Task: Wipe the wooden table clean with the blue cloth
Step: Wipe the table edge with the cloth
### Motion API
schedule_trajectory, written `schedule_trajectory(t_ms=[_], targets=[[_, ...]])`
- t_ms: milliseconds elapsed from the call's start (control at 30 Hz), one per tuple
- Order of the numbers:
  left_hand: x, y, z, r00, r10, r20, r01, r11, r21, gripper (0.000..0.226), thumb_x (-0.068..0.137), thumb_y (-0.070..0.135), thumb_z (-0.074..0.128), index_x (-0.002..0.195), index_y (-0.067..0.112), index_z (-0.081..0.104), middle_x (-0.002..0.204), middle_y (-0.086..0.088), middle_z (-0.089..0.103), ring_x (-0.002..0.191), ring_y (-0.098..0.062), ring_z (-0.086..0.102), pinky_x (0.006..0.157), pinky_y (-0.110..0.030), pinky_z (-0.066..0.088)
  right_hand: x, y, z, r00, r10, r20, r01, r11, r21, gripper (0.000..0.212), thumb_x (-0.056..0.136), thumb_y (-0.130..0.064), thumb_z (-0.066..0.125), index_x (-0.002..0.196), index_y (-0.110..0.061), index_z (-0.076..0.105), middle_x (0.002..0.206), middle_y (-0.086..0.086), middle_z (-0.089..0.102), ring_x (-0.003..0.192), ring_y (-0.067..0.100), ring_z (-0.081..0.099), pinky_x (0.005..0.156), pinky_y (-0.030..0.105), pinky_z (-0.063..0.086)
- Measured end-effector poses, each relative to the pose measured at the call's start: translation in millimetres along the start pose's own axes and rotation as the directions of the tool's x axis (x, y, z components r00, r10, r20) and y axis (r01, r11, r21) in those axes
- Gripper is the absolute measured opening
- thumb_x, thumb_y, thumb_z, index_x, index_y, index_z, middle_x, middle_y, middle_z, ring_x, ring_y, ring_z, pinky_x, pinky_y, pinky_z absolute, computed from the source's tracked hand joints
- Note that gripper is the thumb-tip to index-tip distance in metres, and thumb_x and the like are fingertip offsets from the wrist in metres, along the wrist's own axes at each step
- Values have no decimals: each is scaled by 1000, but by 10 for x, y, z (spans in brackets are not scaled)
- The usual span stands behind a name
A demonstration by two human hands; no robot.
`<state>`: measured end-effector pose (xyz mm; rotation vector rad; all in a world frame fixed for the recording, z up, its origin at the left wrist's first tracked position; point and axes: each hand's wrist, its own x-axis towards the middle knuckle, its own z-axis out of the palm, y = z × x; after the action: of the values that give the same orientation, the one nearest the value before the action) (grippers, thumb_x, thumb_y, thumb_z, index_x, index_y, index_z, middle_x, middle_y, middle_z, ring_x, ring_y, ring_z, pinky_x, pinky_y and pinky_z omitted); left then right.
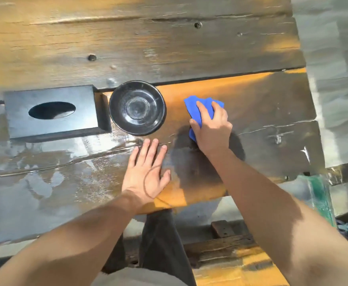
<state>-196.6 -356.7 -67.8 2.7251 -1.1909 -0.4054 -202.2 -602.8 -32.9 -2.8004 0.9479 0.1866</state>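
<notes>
1. The person stands at the near edge of a wooden table (169,48) made of broad, dark, weathered planks with cracks and a few bolt heads showing.
2. The right hand (212,129) lies on top of a blue cloth (200,106), pressing it flat against the table with the fingers spread over the fabric rather than curled round it.
3. The cloth is bunched, and most of it sticks out beyond the fingertips on the far side, while a small fold shows beneath the heel of the thumb.
4. The cloth sits on the right half of the table, just to the right of a black bowl (137,107), near it but not touching.
5. The left hand (148,170) rests palm down on the bare wood, fingers straight and slightly fanned, holding nothing.
6. The two hands are apart, the left one nearer the person and to the left of the cloth.
7. The bowl stands upright with a shiny inside.
8. Just left of the bowl is a black tissue box (52,112) with an oval opening in its top.
9. The wood to the left and in front of the box gleams as if wet, while the patch round the cloth looks duller, with warm orange light falling across it.
10. Both forearms are bare.
</notes>
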Motion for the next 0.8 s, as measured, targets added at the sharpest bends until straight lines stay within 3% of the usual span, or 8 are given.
schedule_trajectory(t_ms=[167,367,467,533,600,667,733,800], targets=[[-3,-11,20,1000,-11,-15,12,998,65,78,96,57,44,163,19,32,173,-11,20,161,-30,10,128,-51,6,-53,1,98,995,91,29,-94,987,134,52,98,-43,57,148,-31,52,149,15,48,134,36,44,98,49,42],[-4,32,-26,999,-38,18,36,993,112,77,95,56,42,162,19,34,173,-12,21,161,-30,11,128,-53,9,-519,294,67,999,-21,35,14,982,190,42,101,-26,60,141,-18,58,136,20,54,120,41,51,92,49,46],[8,53,-90,996,-57,62,49,992,117,78,96,58,36,162,18,34,172,-12,22,161,-30,10,128,-52,6,-761,493,22,997,-59,58,38,953,302,36,100,-24,59,135,-17,64,127,19,57,112,42,53,87,47,47],[16,96,-176,987,-90,137,74,991,115,81,95,61,28,164,20,29,174,-10,17,162,-28,5,128,-50,1,-894,619,-26,992,-39,119,-16,905,425,32,99,-23,60,129,-17,68,119,20,58,109,42,52,91,46,46],[53,156,-264,966,-136,221,114,987,111,84,92,63,22,166,22,22,175,-9,9,162,-26,-2,128,-47,-4,-1027,761,-62,971,4,239,-134,838,529,32,100,-23,59,130,-17,68,116,22,59,111,41,54,99,42,44],[108,237,-350,940,-186,287,164,982,98,84,92,61,25,166,23,16,176,-8,2,161,-26,-7,128,-46,-5,-1225,933,-102,944,44,327,-250,743,622,31,102,-22,56,129,-14,68,110,24,64,107,39,60,99,41,46],[184,353,-427,919,-227,321,207,974,95,81,96,54,38,165,19,16,175,-10,1,161,-29,-5,128,-48,0,-1526,1101,-183,921,94,377,-362,561,744,23,104,-18,53,117,-11,70,91,19,71,85,36,67,81,45,57],[235,488,-526,911,-262,318,245,965,92,76,98,48,49,161,13,27,173,-14,13,159,-35,11,127,-49,12,-1864,1273,-232,888,156,433,-460,287,840,19,105,-15,49,100,-14,67,65,3,69,58,29,63,53,40,57]])
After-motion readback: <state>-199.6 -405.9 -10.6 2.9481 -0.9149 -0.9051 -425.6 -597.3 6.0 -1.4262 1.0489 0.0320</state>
